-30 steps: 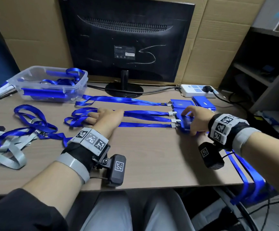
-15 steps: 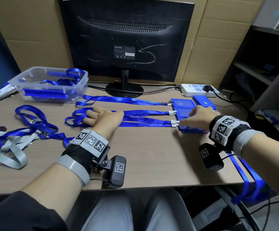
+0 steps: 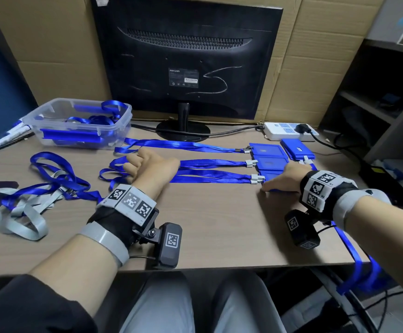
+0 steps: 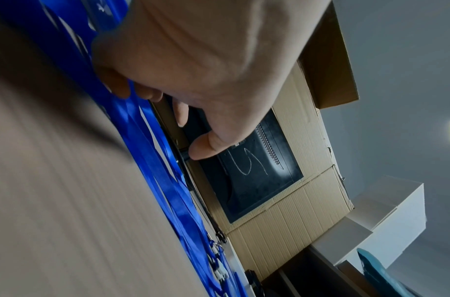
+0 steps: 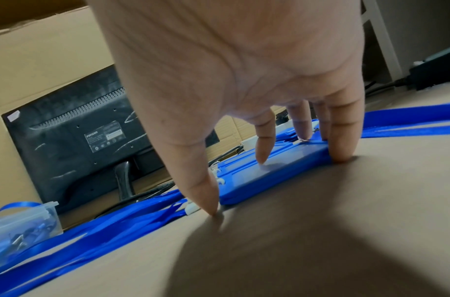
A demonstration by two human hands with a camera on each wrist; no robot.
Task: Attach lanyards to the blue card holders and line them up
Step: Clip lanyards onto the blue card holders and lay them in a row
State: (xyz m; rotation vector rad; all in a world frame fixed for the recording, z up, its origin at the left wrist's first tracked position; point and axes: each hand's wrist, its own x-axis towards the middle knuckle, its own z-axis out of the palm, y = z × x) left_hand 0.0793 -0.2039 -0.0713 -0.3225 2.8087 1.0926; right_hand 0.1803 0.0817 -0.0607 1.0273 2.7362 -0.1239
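blue rigid plastic card holder (image 5: 272,172), nearest of the row, lies flat on the wood-grain desk (image 3: 219,224). judged light, stiff and slippery; best steered by its edges. right hand (image 3: 285,177) arches over it, thumb and little finger down at opposite ends, other fingertips on its top face. its blue satin ribbon lanyard (image 3: 210,179) is soft, limp and slides easily, so pin it flat. left hand (image 3: 151,165) rests on the straps, fingers curled, seemingly pinching a loop. two more holders (image 3: 266,155) lie just beyond.
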